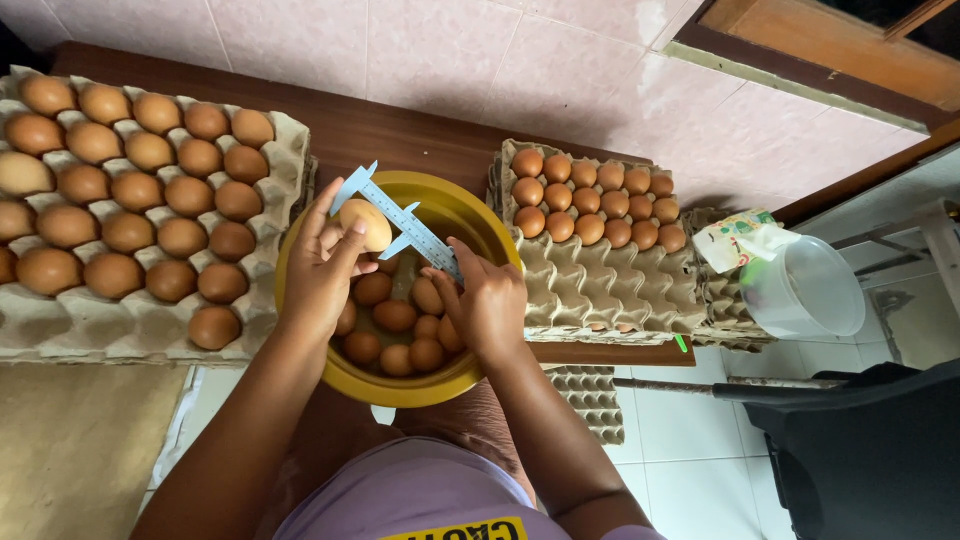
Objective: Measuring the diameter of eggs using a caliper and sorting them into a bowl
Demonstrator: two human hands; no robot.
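Left grip (322,262) clamps egg (367,224), right grip (487,300) caliper (400,220), above egg-filled bowl (300,235).

Pink tiled wall (560,60), dark wooden bench (380,130).

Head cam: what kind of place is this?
Likely a small home egg-sorting spot: cardboard egg trays on a low wooden table, a yellow bowl of eggs, tiled floor. Left hand holds an egg in a caliper.
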